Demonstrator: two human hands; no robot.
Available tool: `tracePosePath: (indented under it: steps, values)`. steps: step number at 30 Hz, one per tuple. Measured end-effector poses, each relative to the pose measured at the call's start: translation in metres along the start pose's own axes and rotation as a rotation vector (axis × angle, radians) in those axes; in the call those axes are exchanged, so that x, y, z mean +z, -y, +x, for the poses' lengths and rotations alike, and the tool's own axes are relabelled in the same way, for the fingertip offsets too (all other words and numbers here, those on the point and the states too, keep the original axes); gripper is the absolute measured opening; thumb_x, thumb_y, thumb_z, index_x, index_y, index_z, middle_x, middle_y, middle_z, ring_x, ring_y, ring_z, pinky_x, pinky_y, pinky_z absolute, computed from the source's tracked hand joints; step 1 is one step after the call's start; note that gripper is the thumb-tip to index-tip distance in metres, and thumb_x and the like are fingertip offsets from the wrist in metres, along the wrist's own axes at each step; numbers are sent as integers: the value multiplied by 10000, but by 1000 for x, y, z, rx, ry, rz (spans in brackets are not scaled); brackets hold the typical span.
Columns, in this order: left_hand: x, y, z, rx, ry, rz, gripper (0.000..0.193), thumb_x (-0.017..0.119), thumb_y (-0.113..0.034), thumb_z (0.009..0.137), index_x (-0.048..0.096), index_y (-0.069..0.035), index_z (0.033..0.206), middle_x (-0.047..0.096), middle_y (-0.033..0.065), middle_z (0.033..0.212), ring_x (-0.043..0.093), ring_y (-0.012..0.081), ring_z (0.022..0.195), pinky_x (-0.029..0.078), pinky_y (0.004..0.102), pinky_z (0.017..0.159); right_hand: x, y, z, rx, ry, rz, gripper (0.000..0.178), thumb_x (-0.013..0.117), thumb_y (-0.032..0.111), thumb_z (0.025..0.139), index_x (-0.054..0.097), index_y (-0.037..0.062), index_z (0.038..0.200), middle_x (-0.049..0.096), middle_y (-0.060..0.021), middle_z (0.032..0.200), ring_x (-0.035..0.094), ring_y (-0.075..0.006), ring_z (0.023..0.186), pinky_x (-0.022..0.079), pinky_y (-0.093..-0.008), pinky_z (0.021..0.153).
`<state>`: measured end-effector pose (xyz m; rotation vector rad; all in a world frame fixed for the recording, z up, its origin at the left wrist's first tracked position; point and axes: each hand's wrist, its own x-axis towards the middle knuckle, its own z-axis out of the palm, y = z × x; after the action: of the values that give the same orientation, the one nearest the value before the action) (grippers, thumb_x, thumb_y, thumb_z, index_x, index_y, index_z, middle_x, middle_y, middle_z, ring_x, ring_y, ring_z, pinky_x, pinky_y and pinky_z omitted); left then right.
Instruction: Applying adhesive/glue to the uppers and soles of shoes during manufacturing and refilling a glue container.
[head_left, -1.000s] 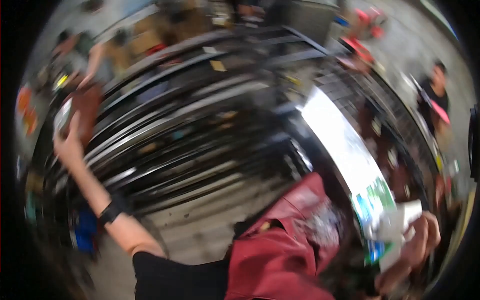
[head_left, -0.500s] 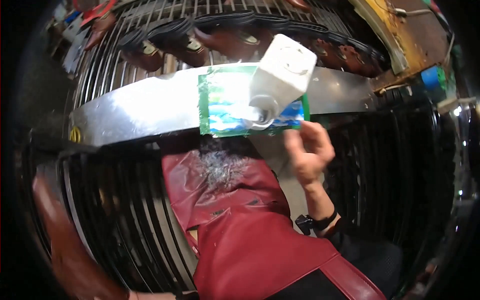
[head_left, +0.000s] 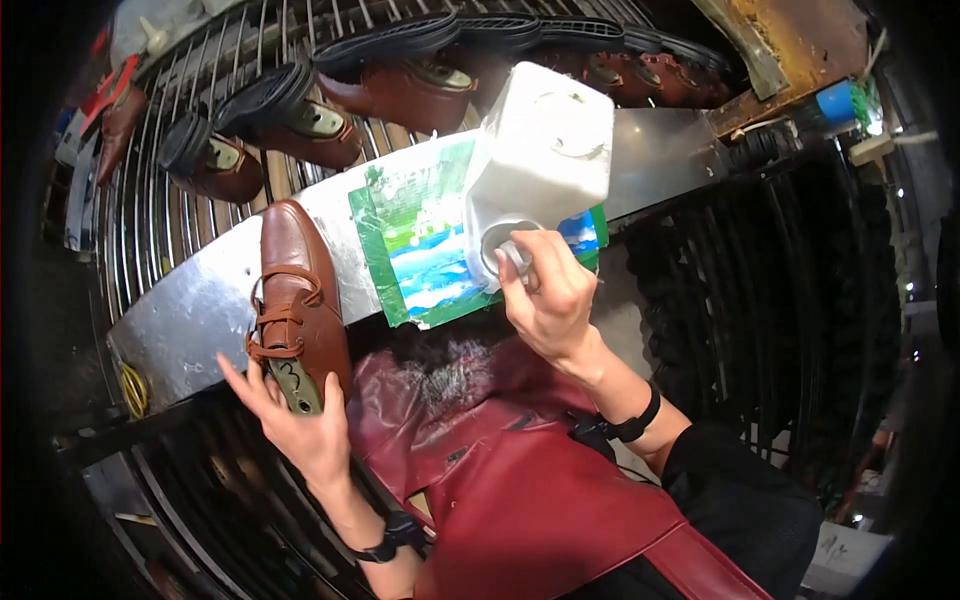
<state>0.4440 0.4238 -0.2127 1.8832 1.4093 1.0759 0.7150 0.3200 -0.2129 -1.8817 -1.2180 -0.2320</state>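
From here, the shoe is smooth brown, laced, with a green form inside; the left hand grips its heel. Right hand at white container mouth: grip, contents unclear.

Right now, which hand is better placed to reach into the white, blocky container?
Right, probably: the right hand is at the round opening of the white, blocky container, while the left hand is around the heel end of the brown leather lace-up shoe.

L head cam, fisheye; faces down, close over L hand & R hand.
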Motion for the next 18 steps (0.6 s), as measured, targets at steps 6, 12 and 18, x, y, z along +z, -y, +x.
tracePosePath:
  steps: [6,12,18]
  values:
    - [-3,9,96,-226,451,95,582,823,-283,805,639,65,1234,759,180,1032,745,349,928,577,433,842,-17,-17,15,95,148,18,89,738,11,827,676,9,890,615,-142,775,639,-330,635,499,-419,574]
    - [-6,107,5,-611,67,-1362,674,634,-267,1022,346,-22,1580,376,149,1626,442,318,1451,367,522,1205,-30,-13,7,509,-45,640,78,793,18,888,733,-25,915,729,-65,840,674,-107,709,516,-230,644]
    - [-26,79,-17,-297,263,-662,628,730,-93,855,515,32,1431,559,193,1427,546,324,1322,420,486,1160,-47,-27,-24,125,-24,190,99,766,-64,836,710,-34,912,679,-139,789,660,-247,644,502,-329,572]
